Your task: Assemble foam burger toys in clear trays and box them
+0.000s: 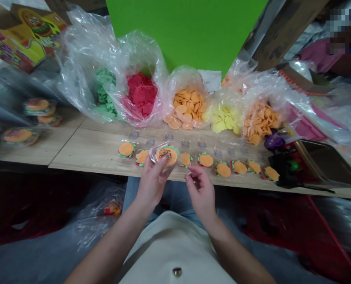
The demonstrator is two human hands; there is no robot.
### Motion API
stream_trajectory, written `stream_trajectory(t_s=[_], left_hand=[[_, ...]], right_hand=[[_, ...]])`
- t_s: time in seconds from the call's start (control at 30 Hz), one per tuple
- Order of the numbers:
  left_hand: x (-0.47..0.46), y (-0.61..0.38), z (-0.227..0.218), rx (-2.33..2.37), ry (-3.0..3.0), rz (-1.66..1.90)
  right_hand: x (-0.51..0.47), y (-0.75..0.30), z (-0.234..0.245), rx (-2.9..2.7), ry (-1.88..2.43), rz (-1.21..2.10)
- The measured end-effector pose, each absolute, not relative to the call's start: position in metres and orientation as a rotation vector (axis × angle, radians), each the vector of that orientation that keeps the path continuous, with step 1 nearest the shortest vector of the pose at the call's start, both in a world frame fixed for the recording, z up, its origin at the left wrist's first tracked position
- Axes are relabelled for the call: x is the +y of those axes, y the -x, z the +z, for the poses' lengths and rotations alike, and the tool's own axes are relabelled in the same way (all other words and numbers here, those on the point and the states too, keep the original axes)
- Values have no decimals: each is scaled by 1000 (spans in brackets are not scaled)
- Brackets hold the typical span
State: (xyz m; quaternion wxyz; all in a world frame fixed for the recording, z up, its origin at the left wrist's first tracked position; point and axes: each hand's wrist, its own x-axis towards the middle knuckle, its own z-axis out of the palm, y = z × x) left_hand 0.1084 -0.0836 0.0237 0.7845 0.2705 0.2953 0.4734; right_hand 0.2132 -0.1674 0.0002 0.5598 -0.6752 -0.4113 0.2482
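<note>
One burger pack (169, 157) labelled; eight trays (205, 160) on the tabletop (69, 152) seemingly not yet.
I see left fingers (159, 166) gripping it; right fingers (192, 185), can't tell.

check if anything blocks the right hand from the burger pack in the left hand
Nothing visible stands between the right hand and the burger pack; the gap looks open. The left hand has its thumb over part of it.

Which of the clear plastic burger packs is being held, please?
The clear plastic burger pack in the left hand, its top showing a cartoon burger print; the row of packs rests on the pale wooden table.
</note>
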Motion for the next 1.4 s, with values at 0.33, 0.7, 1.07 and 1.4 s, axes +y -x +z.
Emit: stream_trajectory(t_s=[0.33, 0.7, 1.07, 1.4], left_hand=[[-81, -101, 15, 693, -535, 1048], [-87, -96, 18, 658, -535, 1041], [-72, -86, 17, 747, -561, 1146], [-77, -73, 16, 818, -674, 1196]], right_hand=[[-143, -196, 2, -975, 1333, 990], [-134, -188, -15, -966, 1513, 827], [-148, -196, -18, -1108, 1751, 426], [-103, -153, -15, -585, 1187, 1461]])
